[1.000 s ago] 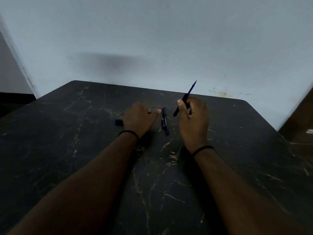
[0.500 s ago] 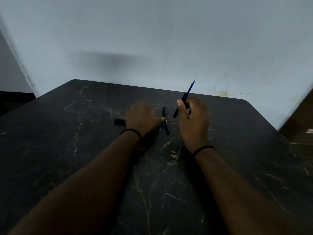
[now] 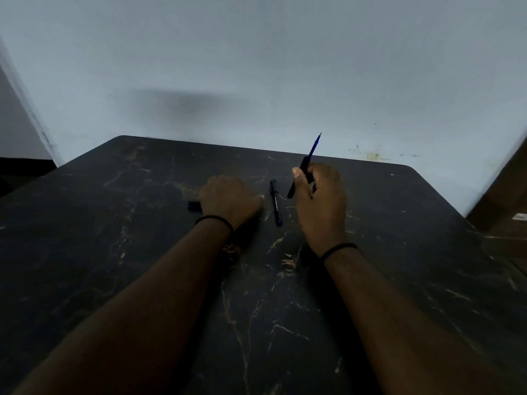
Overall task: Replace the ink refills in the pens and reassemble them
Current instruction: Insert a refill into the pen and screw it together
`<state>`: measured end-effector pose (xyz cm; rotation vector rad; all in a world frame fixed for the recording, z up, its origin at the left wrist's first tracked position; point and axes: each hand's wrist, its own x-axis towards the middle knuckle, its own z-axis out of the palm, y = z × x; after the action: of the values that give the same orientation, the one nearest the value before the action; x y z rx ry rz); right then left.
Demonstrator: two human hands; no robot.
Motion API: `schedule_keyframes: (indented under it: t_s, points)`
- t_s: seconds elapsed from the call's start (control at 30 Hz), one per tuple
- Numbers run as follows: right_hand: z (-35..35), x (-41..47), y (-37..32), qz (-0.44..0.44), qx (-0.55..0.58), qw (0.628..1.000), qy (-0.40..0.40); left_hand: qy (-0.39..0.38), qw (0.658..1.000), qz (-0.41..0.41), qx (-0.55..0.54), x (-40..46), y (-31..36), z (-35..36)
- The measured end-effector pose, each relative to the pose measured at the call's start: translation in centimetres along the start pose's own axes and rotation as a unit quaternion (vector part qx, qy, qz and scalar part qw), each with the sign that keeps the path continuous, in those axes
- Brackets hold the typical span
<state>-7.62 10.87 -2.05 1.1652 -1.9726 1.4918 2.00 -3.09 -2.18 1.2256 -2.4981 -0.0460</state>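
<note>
From the head view, our right hand [image 3: 320,203] gripped 1 pen barrel [image 3: 298,178], its blue refill [image 3: 314,145] poking out the top. Our left hand [image 3: 228,199] rested knuckles-up on the dark marble table [image 3: 114,238] over a dark piece [image 3: 194,206]; its finger state we could not tell. A 2nd pen [image 3: 276,202] lay between both hands. We judged the loose refill might slide out if the barrel tipped.

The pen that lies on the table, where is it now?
In the head view the pen lies flat on the dark table near the middle, between the left hand and the right hand, touching neither.
</note>
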Motion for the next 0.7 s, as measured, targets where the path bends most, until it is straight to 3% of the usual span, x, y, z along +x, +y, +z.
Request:
schedule_keyframes:
  t_s: [0.13,0.23,0.37,0.5,0.63,0.7]
  points:
    - [0.0,-0.1,0.2,-0.003,0.001,1.000,0.005,-0.029,0.999,0.006,0.016,-0.3,0.5,-0.9]
    - [0.1,-0.1,0.2,0.010,0.013,1.000,-0.004,0.001,1.000,0.020,-0.010,-0.4,0.6,-0.9]
    - [0.4,-0.2,0.3,0.015,0.032,0.999,-0.011,0.091,0.976,0.020,-0.196,-0.1,0.5,-0.2]
    - [0.3,-0.2,0.3,0.004,0.015,0.999,-0.030,0.136,0.900,-0.031,-0.413,-0.4,0.8,-0.8]
    - [0.1,-0.1,0.4,-0.024,-0.026,0.996,-0.083,0.089,0.753,-0.107,-0.644,-0.7,1.2,-1.4]
    - [0.1,0.0,0.6,-0.026,-0.050,0.994,-0.094,0.080,0.704,-0.131,-0.694,-0.7,1.0,-1.5]
